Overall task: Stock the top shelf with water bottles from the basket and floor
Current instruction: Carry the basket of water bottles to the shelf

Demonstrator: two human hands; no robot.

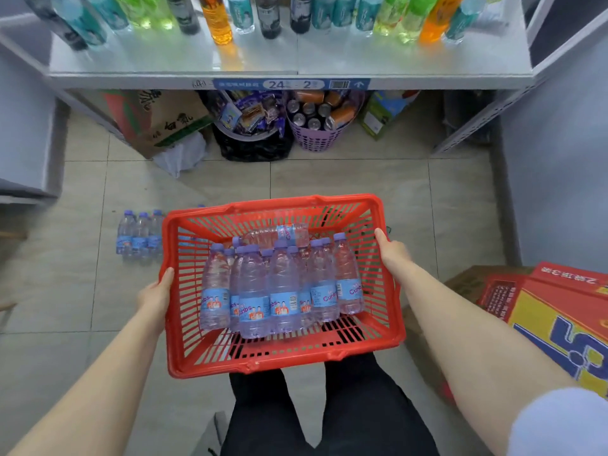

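Gripping the red basket (329,352) by its two side rims, the person holds it out over the tiled floor (329,179), above their own dark trousers. The left hand (158,292) clasps the left rim with the thumb on top, and the right hand (390,250) clasps the right rim the same way. Inside the basket a cluster of water bottles (283,291) with purple caps and blue labels stands packed together toward the near side, and one more bottle (286,233) lies on its side behind them. A small group of the same bottles (139,233) stands on the floor just left of the basket. Ahead is a grey shelf (296,60) carrying a row of coloured drinks (217,21) along its back, with its front half bare. Under it sit a purple basket of cans (316,133), a black bag of snacks (253,139) and a cardboard box (158,120). A red and yellow carton (559,317) lies at the right.
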